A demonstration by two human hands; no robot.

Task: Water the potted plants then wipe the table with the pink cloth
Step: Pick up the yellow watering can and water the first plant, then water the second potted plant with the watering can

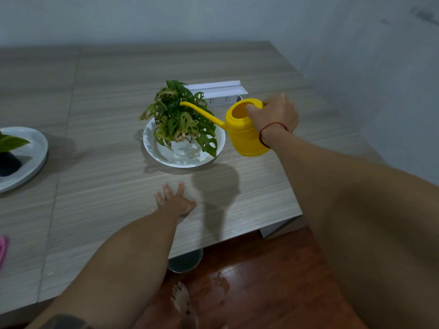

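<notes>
A leafy green potted plant (pixel 180 119) stands in a white dish (pixel 166 157) at the middle of the wooden table (pixel 107 186). My right hand (pixel 275 115) grips the handle of a yellow watering can (pixel 244 131), held tilted above the table with its long spout over the leaves. My left hand (pixel 174 199) lies flat on the table in front of the dish, fingers spread, holding nothing. A second potted plant (pixel 9 150) in a dark pot sits on a grey dish (pixel 33 157) at the left edge. A bit of the pink cloth (pixel 2 251) shows at the far left.
A white power strip with a white box (pixel 221 93) lies behind the plant. A grey wall runs along the back and right. The table's near-right corner ends above a red-brown floor (pixel 273 281), where my bare foot (pixel 184 305) and a round table base (pixel 186 261) show.
</notes>
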